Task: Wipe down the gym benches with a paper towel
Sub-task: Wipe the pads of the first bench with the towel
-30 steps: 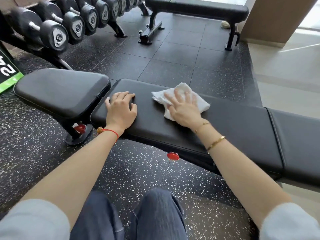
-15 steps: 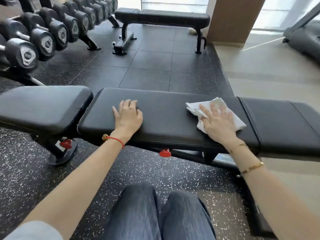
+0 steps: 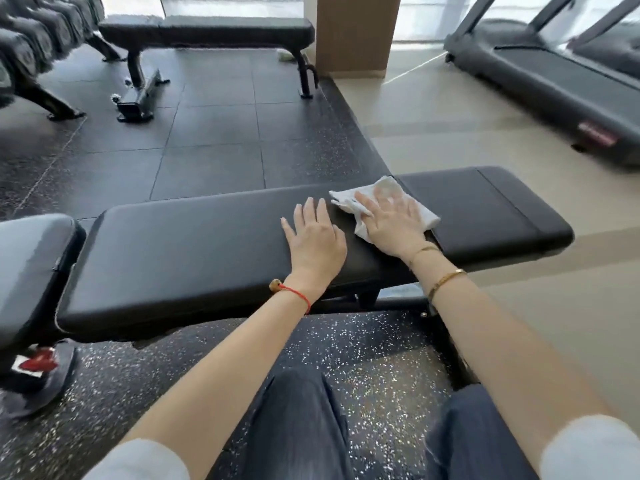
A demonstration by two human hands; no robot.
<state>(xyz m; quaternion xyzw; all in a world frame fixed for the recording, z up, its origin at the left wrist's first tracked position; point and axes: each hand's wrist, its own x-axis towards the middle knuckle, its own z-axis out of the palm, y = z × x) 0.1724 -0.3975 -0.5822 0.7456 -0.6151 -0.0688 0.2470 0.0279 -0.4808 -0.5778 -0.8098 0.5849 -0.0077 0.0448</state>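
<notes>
A long black padded bench point(image 3: 180, 251) runs across the view in front of me. A white crumpled paper towel point(image 3: 349, 199) lies on it at the seam between the long pad and the shorter right pad point(image 3: 485, 202). My right hand point(image 3: 391, 223) presses flat on the towel with fingers spread. My left hand point(image 3: 315, 240) rests flat on the long pad just left of the towel, fingers straight. Another black pad point(image 3: 31, 265) adjoins the bench at the far left.
A second black bench point(image 3: 207, 29) stands across the rubber floor at the back. A dumbbell rack point(image 3: 34, 46) fills the back left. A wooden pillar point(image 3: 356, 32) rises behind, and a treadmill point(image 3: 554, 74) sits on the beige floor at the right.
My right hand has slid the towel to the right along the bench, up to the seam with the right pad. My left hand has followed to the right and now lies close beside it.
</notes>
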